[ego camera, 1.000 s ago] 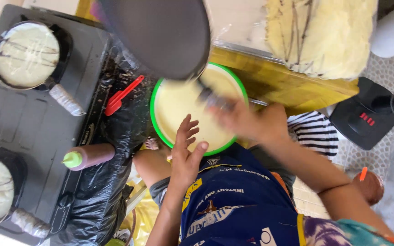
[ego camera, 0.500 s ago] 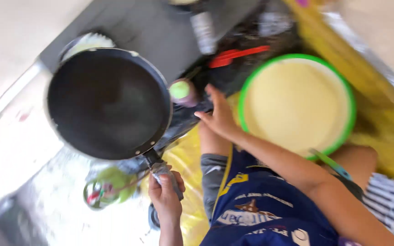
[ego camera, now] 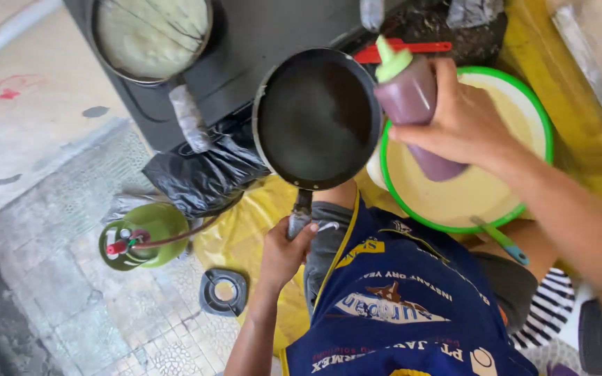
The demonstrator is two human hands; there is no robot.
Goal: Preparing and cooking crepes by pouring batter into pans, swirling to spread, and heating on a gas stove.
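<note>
My left hand (ego camera: 283, 252) grips the handle of an empty black frying pan (ego camera: 315, 115), holding it level above the edge of the black stove (ego camera: 245, 49). My right hand (ego camera: 465, 118) comes in from the right, shut around a purplish squeeze bottle (ego camera: 412, 101) with a green cap. The bottle is tilted with its nozzle up, over the pan's right rim. Under that hand stands a green-rimmed bowl (ego camera: 547, 136) of pale batter, with a teal utensil handle (ego camera: 502, 240) sticking out at its lower edge.
A second pan (ego camera: 151, 31) with a pale crepe sits on the stove's far burner. A red spatula (ego camera: 405, 49) lies behind the bottle. A green gas cylinder (ego camera: 141, 233), a black plastic bag (ego camera: 203, 174) and a grey burner ring (ego camera: 223, 291) lie on the floor at left.
The pan went from over the bowl to over the stove's edge, passing from my right hand to my left. My right hand reached for the squeeze bottle and picked it up.
</note>
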